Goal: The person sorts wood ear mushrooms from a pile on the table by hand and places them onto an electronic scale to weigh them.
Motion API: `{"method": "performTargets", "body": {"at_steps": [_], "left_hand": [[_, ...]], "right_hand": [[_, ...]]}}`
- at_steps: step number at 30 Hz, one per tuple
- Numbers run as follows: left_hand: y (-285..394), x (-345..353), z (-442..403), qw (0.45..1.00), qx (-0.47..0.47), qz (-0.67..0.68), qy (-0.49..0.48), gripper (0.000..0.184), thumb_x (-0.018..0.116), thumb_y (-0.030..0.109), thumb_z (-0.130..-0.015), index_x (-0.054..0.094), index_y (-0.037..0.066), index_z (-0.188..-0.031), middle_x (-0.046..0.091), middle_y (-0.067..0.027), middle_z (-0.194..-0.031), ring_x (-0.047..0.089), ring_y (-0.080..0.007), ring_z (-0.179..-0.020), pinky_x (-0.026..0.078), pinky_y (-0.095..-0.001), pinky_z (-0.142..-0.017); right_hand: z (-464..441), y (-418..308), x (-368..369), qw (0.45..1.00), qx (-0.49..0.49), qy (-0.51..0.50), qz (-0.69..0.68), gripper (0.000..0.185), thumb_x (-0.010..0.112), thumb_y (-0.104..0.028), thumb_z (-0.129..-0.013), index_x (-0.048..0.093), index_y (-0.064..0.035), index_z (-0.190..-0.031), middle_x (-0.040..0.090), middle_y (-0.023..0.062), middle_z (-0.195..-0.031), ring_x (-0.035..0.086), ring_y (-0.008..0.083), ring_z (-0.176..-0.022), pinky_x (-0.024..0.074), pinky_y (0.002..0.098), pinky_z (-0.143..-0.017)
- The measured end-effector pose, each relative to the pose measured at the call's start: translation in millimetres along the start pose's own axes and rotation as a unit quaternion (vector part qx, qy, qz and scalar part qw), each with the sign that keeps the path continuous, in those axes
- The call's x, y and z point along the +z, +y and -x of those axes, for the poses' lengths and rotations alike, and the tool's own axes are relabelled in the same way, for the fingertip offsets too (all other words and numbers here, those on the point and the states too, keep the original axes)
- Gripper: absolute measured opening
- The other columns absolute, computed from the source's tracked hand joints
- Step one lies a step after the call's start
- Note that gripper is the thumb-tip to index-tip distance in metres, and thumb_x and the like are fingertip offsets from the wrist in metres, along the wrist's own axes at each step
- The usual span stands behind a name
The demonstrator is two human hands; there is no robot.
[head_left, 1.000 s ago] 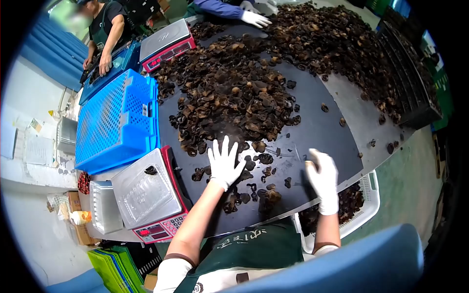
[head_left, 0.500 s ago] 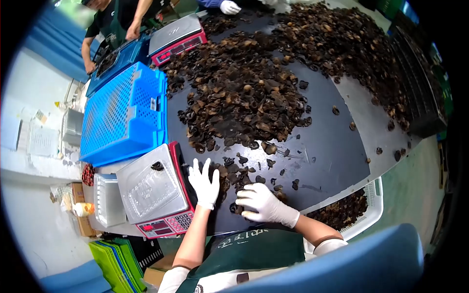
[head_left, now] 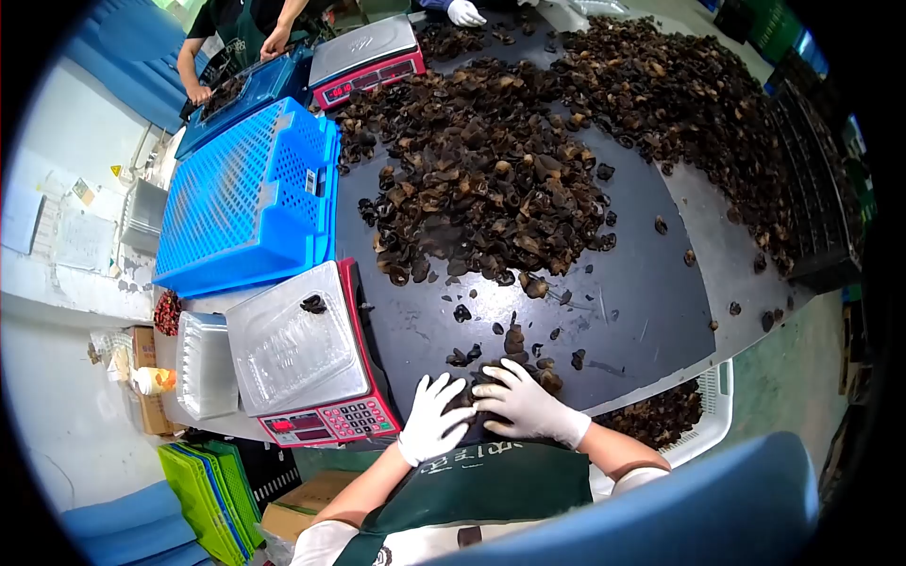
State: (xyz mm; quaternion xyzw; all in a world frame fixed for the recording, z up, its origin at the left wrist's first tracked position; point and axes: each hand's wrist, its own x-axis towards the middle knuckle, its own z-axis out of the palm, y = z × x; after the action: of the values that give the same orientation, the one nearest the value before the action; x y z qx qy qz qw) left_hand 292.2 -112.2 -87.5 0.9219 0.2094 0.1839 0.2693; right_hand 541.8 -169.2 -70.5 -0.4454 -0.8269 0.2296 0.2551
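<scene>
My left hand (head_left: 436,418), in a white glove, is low over the table near its front edge, fingers stretched out and apart. Close beside it, my right hand (head_left: 528,406), gloved in white too, has its fingers spread against a small heap of dark wood ear mushrooms (head_left: 514,341). Part of that heap is hidden under and between the hands. Beyond them a big mound of the same mushrooms (head_left: 491,179) covers the dark table top (head_left: 642,292). A red digital scale (head_left: 302,344) stands left of my left hand, with a plastic container and one dark piece on its pan.
Left are an upturned blue crate (head_left: 226,198) and clear plastic containers (head_left: 206,366). A second scale (head_left: 366,58) stands farther back. A white basket of mushrooms (head_left: 719,415) sits below the right table edge. Across the table, a co-worker's bare hands hold a blue crate (head_left: 241,94); another's gloved hand shows.
My left hand has come down and right, beside my right hand. The small heap between them has been drawn toward the front edge. The view has shifted slightly.
</scene>
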Motion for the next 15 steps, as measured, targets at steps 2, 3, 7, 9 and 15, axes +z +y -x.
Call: {"method": "performTargets", "body": {"at_steps": [2,3,7,9,15], "left_hand": [[11,-2,13,1.000,-0.020,0.007,0.005,0.050,0.078,0.027,-0.076,0.065,0.013,-0.122,0.040,-0.0257,-0.146,0.032,-0.0507,-0.137,0.018,-0.0661,-0.111],[13,-1,18,0.999,-0.047,-0.014,0.011,0.064,0.081,0.033,-0.074,0.058,0.011,-0.130,0.031,-0.0295,-0.149,0.027,-0.0524,-0.139,0.018,-0.0651,-0.112],[24,3,34,0.973,-0.219,-0.058,-0.050,0.105,0.082,0.039,-0.071,0.025,0.005,-0.153,0.011,-0.0377,-0.154,0.012,-0.0573,-0.142,0.016,-0.0624,-0.114],[25,-1,35,0.962,-0.247,-0.065,-0.093,0.107,0.083,0.035,-0.068,0.025,0.004,-0.153,0.013,-0.0385,-0.153,0.014,-0.0586,-0.141,0.018,-0.0603,-0.115],[31,-18,4,0.945,-0.244,-0.156,-0.156,0.112,0.086,0.026,-0.058,0.028,0.006,-0.152,0.025,-0.0362,-0.147,0.036,-0.0528,-0.125,0.034,-0.0565,-0.108]], "right_hand": [[18,0,-2,1.000,-0.003,0.008,-0.012,0.035,0.070,-0.034,-0.082,0.067,-0.0161,-0.112,0.061,0.0007,-0.125,0.047,0.0311,-0.128,0.0308,0.0547,-0.111],[24,-1,-9,0.998,0.021,0.048,-0.017,0.042,0.074,-0.035,-0.077,0.066,-0.0160,-0.114,0.060,0.0021,-0.126,0.048,0.0309,-0.127,0.0308,0.0541,-0.111],[52,2,-46,0.986,0.147,0.060,0.045,0.075,0.083,-0.040,-0.063,0.059,-0.0081,-0.126,0.051,0.0161,-0.135,0.041,0.0390,-0.129,0.0298,0.0551,-0.110],[67,3,-41,0.979,0.196,0.029,0.051,0.088,0.084,-0.044,-0.060,0.054,-0.0075,-0.134,0.045,0.0197,-0.140,0.038,0.0432,-0.131,0.0275,0.0573,-0.112],[75,-7,2,0.972,0.216,-0.018,0.093,0.096,0.086,-0.046,-0.061,0.048,-0.0047,-0.139,0.032,0.0303,-0.147,0.028,0.0518,-0.137,0.0215,0.0612,-0.114]]}}
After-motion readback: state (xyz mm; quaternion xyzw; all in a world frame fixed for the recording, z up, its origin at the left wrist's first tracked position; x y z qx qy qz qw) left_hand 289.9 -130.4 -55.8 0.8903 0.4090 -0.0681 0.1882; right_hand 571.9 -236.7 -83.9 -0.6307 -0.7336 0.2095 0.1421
